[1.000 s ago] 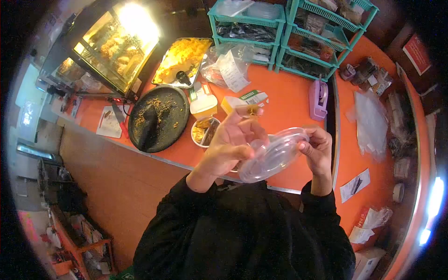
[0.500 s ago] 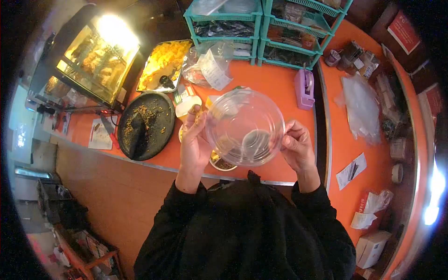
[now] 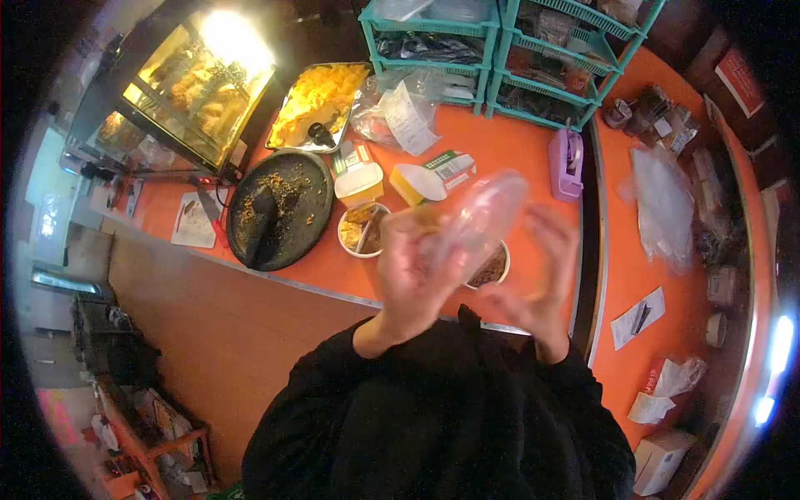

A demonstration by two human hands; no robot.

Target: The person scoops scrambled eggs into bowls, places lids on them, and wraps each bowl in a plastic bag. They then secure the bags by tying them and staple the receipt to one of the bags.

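Observation:
My left hand (image 3: 414,271) grips a clear round plastic lid (image 3: 486,208), which is tilted nearly edge-on and blurred by motion. To its right, my right hand (image 3: 543,279) has its fingers and thumb spread, apart from the lid. Below the lid, partly hidden by my hands, is a white round bowl (image 3: 490,268) with dark brown food in it. Left of my left hand stands a second white bowl (image 3: 361,231), divided inside, with yellow food on one side and brown on the other. Behind the bowls are two small open cartons, one yellow-white (image 3: 358,179) and one yellow and green (image 3: 429,179).
A stone mortar (image 3: 312,208) with crumbs and a pestle sits at the left. Behind it are a metal tray of yellow food (image 3: 321,104) and a lit glass warmer (image 3: 187,92). Teal shelves (image 3: 487,62) and a purple tape dispenser (image 3: 567,167) stand at the back.
The lid has turned from facing me to nearly edge-on. My right hand has let go of it and opened. The view has shifted, and the bowls and cartons show more.

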